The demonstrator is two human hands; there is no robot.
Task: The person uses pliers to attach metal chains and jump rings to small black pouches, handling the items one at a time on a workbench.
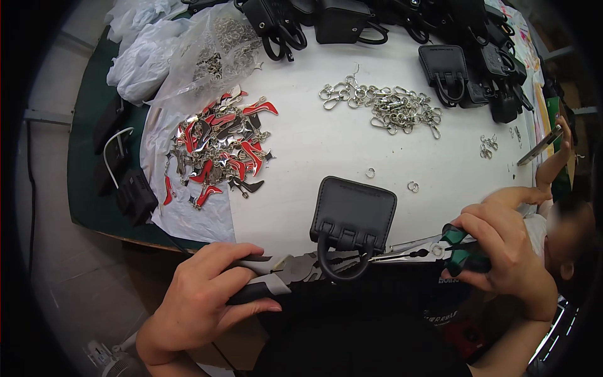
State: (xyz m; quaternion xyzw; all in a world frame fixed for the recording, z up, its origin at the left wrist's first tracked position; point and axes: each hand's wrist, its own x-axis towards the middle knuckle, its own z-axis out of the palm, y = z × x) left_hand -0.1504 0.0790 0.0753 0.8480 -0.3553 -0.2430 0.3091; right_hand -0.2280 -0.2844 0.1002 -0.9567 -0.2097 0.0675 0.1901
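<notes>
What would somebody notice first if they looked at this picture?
Probably the bright pile of red and dark shoe-shaped charms, on the table's left side. Then maybe the small black bag at the near edge, with grey-handled pliers in the left hand and green-handled pliers in the right hand, both close to its handle.

head: left fisheye | head-worn, above | faces down | white worktop (289, 157) near

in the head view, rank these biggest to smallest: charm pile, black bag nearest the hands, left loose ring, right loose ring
1. charm pile
2. black bag
3. left loose ring and right loose ring: too alike to rank
</notes>
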